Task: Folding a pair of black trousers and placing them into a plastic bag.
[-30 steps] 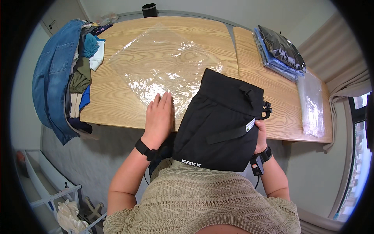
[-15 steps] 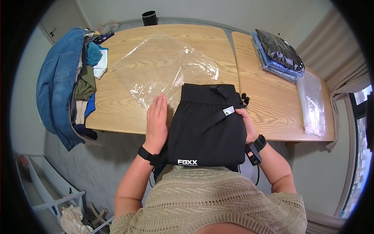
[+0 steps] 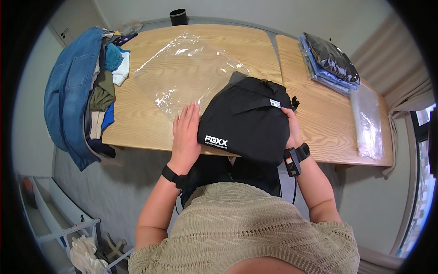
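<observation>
Folded black trousers point(image 3: 246, 121), with a drawstring, a small white label and a white print, lie over the table's near edge and are turned at a slant. My right hand point(image 3: 294, 128) grips their right side, its thumb on top and the other fingers hidden beneath. Against their left edge rests my left hand point(image 3: 184, 137), fingers stretched out straight. A clear plastic bag point(image 3: 175, 77) is spread flat on the table behind the trousers, which cover its near right part.
Jeans point(image 3: 75, 82) and other clothes are heaped at the wooden table's point(image 3: 137, 132) left end. A second table at right holds a stack of bagged garments point(image 3: 331, 59) and a pile of clear bags point(image 3: 367, 121). A black bin point(image 3: 179, 17) stands beyond.
The trousers have moved forward from my lap side onto the table edge and have turned clockwise. Both hands have moved along with them, the right one still gripping.
</observation>
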The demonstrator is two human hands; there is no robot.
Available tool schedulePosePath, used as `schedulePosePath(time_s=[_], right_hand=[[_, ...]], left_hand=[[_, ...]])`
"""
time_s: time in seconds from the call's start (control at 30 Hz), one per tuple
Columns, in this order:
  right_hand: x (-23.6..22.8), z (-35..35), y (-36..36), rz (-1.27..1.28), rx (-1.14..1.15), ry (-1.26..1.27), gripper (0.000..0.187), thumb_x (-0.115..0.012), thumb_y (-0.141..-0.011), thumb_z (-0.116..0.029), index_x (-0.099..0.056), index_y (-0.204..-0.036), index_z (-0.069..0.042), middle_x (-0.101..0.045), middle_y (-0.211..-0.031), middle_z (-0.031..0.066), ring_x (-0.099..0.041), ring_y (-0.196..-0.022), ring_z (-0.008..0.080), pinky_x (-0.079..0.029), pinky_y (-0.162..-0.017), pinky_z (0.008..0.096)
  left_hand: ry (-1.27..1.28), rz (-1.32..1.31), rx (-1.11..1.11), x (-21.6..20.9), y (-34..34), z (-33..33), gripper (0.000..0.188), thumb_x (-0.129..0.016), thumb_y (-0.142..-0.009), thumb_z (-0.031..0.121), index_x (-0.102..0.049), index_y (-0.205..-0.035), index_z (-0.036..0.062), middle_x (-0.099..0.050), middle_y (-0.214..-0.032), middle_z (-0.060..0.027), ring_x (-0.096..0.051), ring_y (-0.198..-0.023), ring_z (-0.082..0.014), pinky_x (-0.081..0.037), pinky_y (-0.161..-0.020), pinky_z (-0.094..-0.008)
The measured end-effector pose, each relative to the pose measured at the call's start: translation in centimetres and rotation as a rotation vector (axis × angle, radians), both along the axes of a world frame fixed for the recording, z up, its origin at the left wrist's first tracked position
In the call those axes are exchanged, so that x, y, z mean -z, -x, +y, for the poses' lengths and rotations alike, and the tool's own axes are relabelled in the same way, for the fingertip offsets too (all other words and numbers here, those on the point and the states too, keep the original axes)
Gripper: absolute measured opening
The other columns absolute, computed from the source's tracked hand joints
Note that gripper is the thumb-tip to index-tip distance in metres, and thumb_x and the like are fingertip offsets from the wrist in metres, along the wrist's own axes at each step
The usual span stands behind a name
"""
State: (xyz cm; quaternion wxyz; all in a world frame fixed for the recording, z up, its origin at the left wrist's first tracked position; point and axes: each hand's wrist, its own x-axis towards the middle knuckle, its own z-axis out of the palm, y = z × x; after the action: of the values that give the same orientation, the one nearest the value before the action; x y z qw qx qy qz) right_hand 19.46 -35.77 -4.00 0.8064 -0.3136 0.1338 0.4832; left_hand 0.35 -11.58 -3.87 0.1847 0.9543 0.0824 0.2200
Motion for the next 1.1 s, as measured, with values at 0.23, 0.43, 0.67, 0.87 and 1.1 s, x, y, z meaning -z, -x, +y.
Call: schedulePosePath(time_s=[0.23,0.43,0.67,0.87,1.1], right_hand=[[0.6,0.1,-0.1,-0.017,0.021,0.053,0.045,-0.051,-0.085,-0.036,-0.061,-0.107,0.001,-0.066,-0.101,0.0178,-0.065,-0.089,0.0325,-0.053,-0.084,0.0426],[1.1,0.1,0.2,-0.072,0.065,0.062,0.042,-0.051,-0.085,-0.035,-0.061,-0.105,0.001,-0.066,-0.098,0.0161,-0.065,-0.086,0.0309,-0.053,-0.082,0.0423],[-1.7,0.8,3.3,-0.162,0.218,0.173,0.034,-0.054,-0.09,-0.027,-0.059,-0.109,0.0,-0.065,-0.106,0.0157,-0.063,-0.097,0.0286,-0.052,-0.086,0.0407],[-1.3,-0.4,5.2,-0.054,0.009,0.06,0.032,-0.059,-0.09,-0.015,-0.055,-0.117,0.002,-0.061,-0.115,0.0171,-0.061,-0.102,0.0301,-0.049,-0.093,0.0413],[-0.2,0.3,3.7,-0.062,0.064,0.133,0.037,-0.056,-0.092,-0.014,-0.049,-0.12,0.009,-0.055,-0.122,0.0238,-0.058,-0.109,0.0335,-0.047,-0.096,0.0433]], left_hand=[[-0.085,-0.013,-0.228,-1.1,0.1,-1.5,0.074,-0.059,-0.066,-0.01,-0.044,-0.135,0.0123,-0.042,-0.127,-0.0229,-0.043,-0.115,-0.0404,-0.037,-0.094,-0.0491],[0.056,0.185,-0.281,-0.9,0.5,-1.3,0.079,-0.058,-0.07,-0.006,-0.036,-0.142,0.0182,-0.052,-0.09,-0.0156,-0.056,-0.076,-0.0327,-0.046,-0.065,-0.0428],[0.086,0.074,-0.223,-0.2,0.5,-0.8,0.083,-0.054,-0.07,-0.01,-0.031,-0.145,0.0184,-0.051,-0.082,-0.0151,-0.055,-0.069,-0.0344,-0.046,-0.061,-0.0445],[0.164,-0.02,-0.199,0.3,0.1,-0.4,0.082,-0.051,-0.069,-0.014,-0.033,-0.143,0.016,-0.047,-0.087,-0.0157,-0.054,-0.073,-0.0346,-0.046,-0.067,-0.0432],[0.209,-0.096,-0.144,-0.3,-0.2,-1.1,0.073,-0.05,-0.07,-0.015,-0.042,-0.137,0.0111,-0.043,-0.095,-0.0163,-0.053,-0.077,-0.0338,-0.046,-0.068,-0.0418]])
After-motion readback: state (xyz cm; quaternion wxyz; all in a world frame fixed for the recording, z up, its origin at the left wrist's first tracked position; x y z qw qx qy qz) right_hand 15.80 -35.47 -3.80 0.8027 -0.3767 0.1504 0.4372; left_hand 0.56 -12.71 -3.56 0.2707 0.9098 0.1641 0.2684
